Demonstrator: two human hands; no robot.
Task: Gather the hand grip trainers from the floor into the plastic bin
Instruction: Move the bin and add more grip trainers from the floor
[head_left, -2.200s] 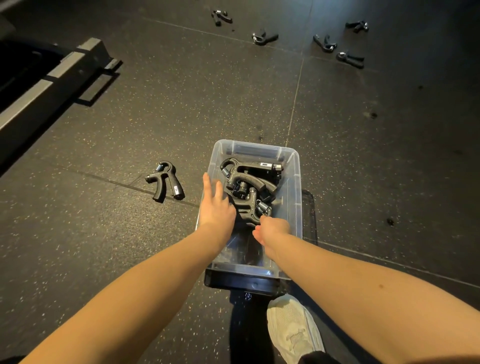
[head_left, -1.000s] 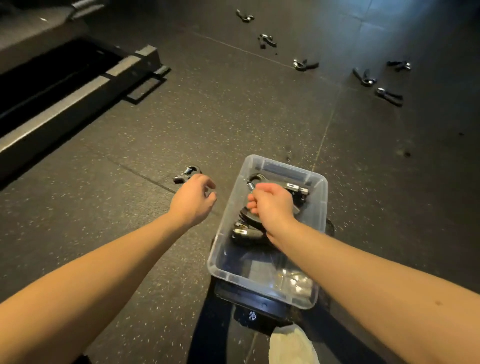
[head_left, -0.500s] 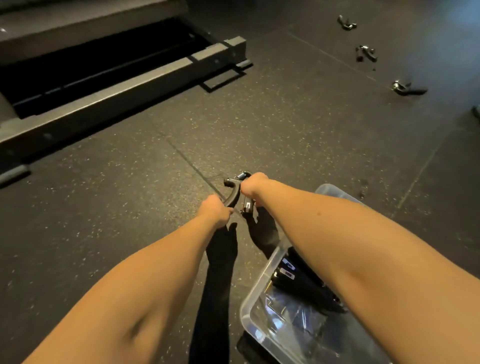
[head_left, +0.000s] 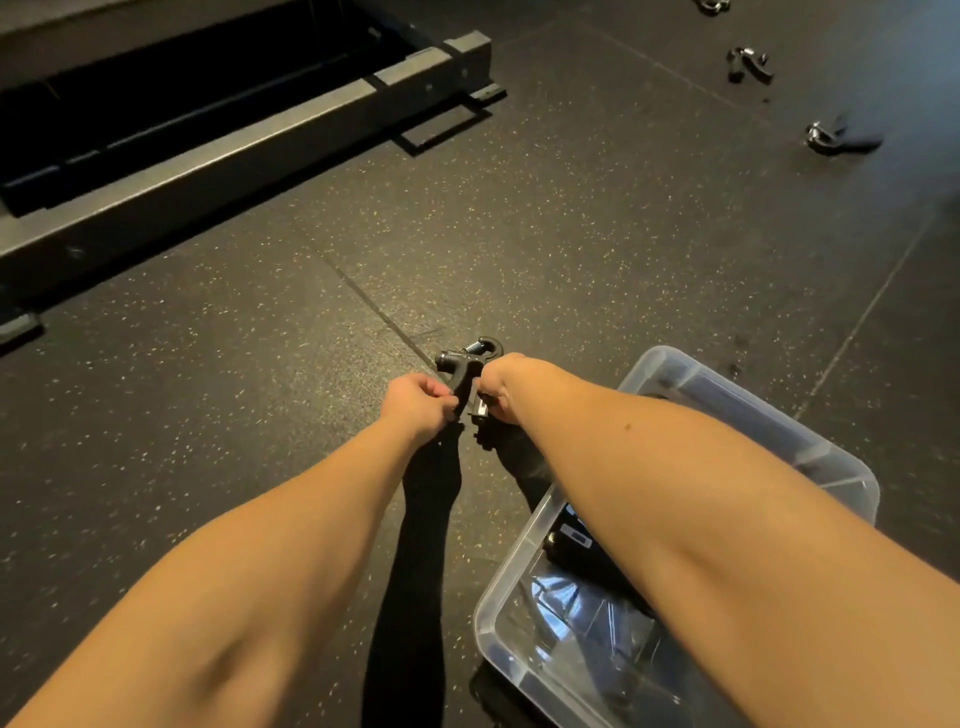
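Black plastic with a bright metal spring: grip trainer (head_left: 469, 365), outside the plastic bin (head_left: 655, 365), just off its far left corner. Held by both hands at once, above the speckled rubber floor (head_left: 571, 249). Whether lifted clear or touching: cannot tell.

Left hand (head_left: 415, 404): fingers curled round the lower end of one handle, clenched on it. Right hand (head_left: 500, 385): fingers curled on the other handle, beside its small silver tag. Looped head and spring of the trainer sticking out past both fists, on the side away from the person.

Inside the bin: several dark trainers (head_left: 571, 545), partly hidden under the right forearm.

Well beyond the bin's far side, loose on the floor: three more trainers (head_left: 748, 63) (head_left: 827, 137) (head_left: 712, 5), the last cut by the picture edge.

Far to the left of the bin: grey metal frame (head_left: 234, 143), low along the floor.
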